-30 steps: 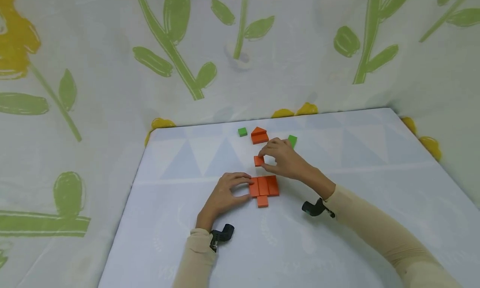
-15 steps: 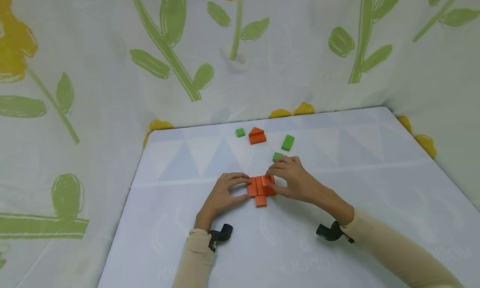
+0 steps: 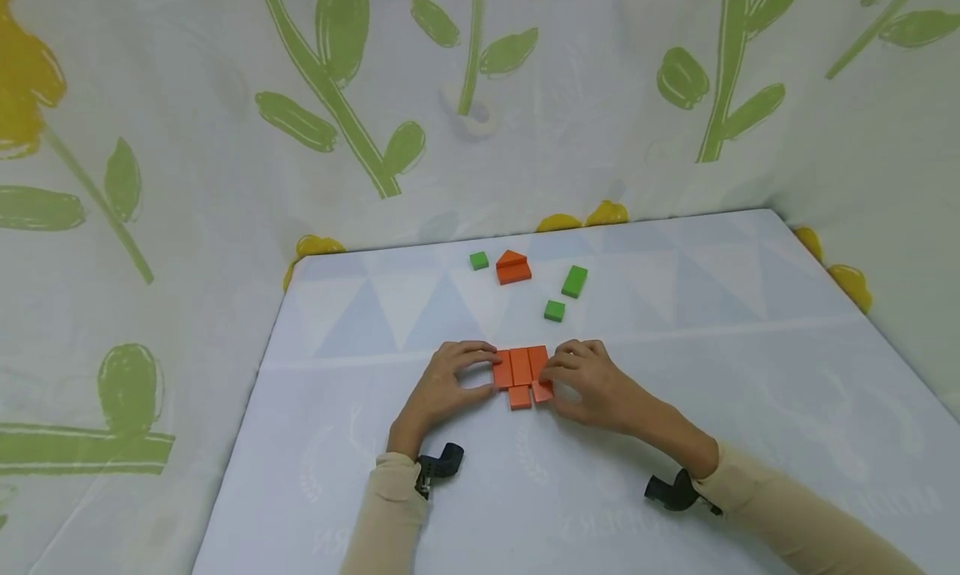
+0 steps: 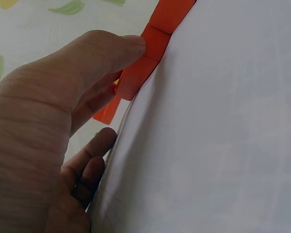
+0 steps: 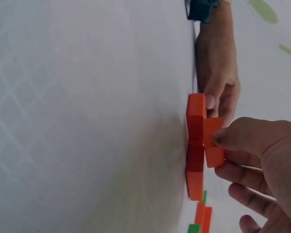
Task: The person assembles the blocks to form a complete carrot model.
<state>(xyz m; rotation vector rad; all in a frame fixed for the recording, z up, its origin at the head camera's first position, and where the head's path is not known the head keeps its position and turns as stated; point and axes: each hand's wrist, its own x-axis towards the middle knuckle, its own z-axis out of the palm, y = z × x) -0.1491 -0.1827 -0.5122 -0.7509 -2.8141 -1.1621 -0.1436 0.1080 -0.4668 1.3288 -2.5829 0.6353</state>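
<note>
- orange blocks (image 3: 521,367): smooth, matt, painted-wood look
- green blocks (image 3: 574,282): similar finish
- tabletop (image 3: 300,408): smooth, matt
- backdrop (image 3: 217,125): matt cloth, lightly creased
- sleeves (image 3: 386,512): matt cloth
- wrist cameras (image 3: 672,492): plastic-looking

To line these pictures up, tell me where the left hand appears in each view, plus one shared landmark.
Head: left hand just left of centre, lower half.
Left wrist: left hand large, along the left side.
Right wrist: left hand at upper right.
Shared landmark: orange blocks, beside the left hand in every view.
</note>
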